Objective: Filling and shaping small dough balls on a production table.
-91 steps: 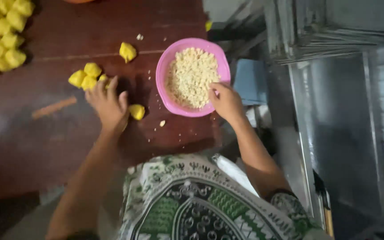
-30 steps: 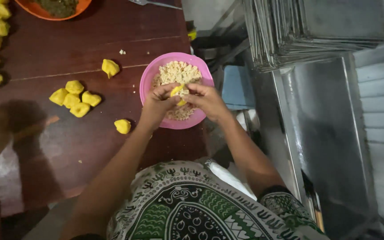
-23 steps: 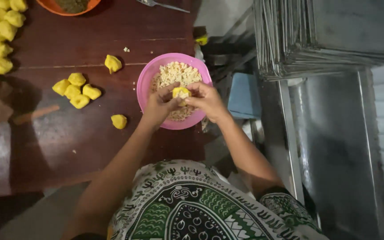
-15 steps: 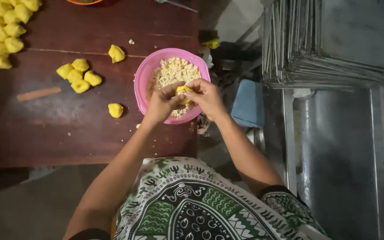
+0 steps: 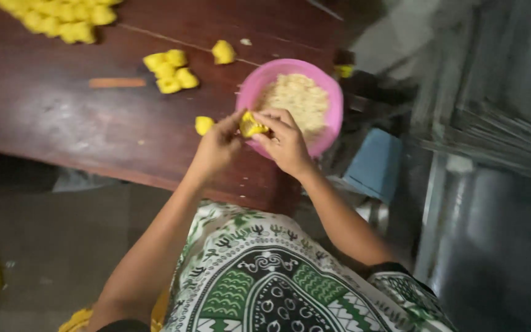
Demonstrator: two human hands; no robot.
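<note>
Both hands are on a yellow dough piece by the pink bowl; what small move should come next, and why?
Probably pinch it closed: both hands, left hand and right hand, hold the yellow dough piece at the pink bowl of crumbly filling.

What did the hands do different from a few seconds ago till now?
Three seconds ago the left hand lay on the table by the loose yellow pieces and the right hand was in the pink bowl. Since then both hands came together at the bowl's near edge and took hold of one yellow piece. The bowl, the small cluster of yellow pieces and the single piece stayed put.
</note>
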